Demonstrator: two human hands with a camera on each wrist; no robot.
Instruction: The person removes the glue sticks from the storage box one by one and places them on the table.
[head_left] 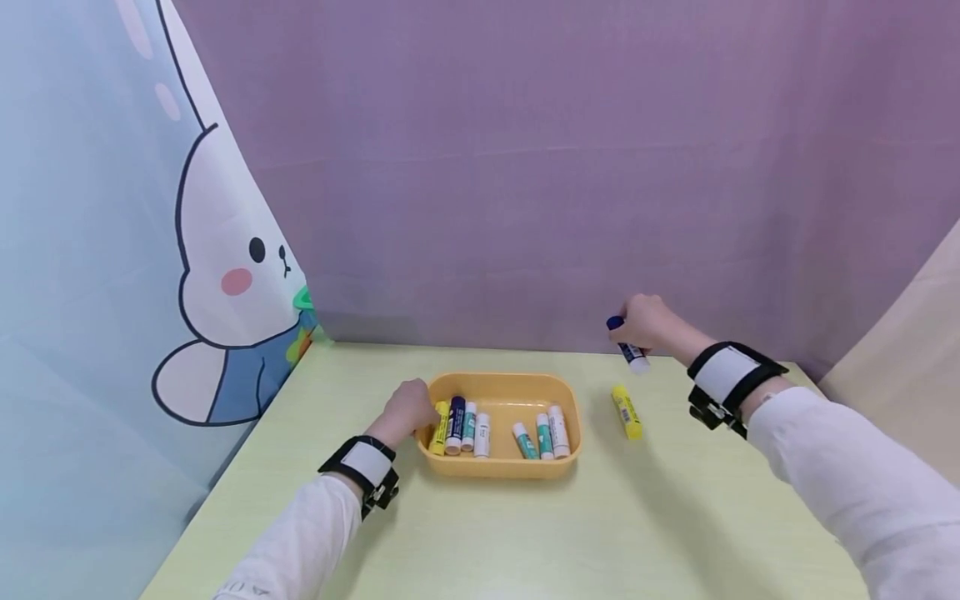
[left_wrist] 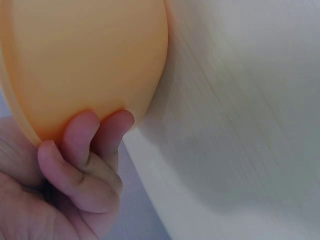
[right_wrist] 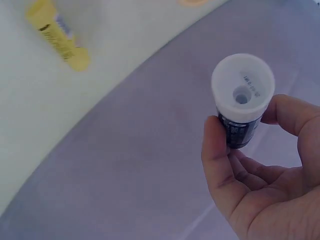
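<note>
A yellow-orange plastic bin (head_left: pixel 498 468) stands on the table with several glue sticks lying in two groups inside it. My left hand (head_left: pixel 408 408) grips its left end; in the left wrist view the curled fingers (left_wrist: pixel 80 137) lie against the outer wall near the rim. Above the table's far right edge, my right hand (head_left: pixel 651 323) holds a navy glue stick (head_left: pixel 634 357) between thumb and fingers. Its white base (right_wrist: pixel 242 85) faces the right wrist camera. Below that hand, a yellow glue stick (head_left: pixel 627 412) lies on the table, outside the bin.
Inside the bin, a yellow glue stick (head_left: pixel 439 429), a navy one (head_left: pixel 455 425) and white-and-teal ones (head_left: pixel 544 436) lie side by side. A purple cloth (head_left: pixel 555 183) hangs behind the pale table (head_left: pixel 480 542). On the left hangs a blue rabbit-print curtain (head_left: pixel 82 333).
</note>
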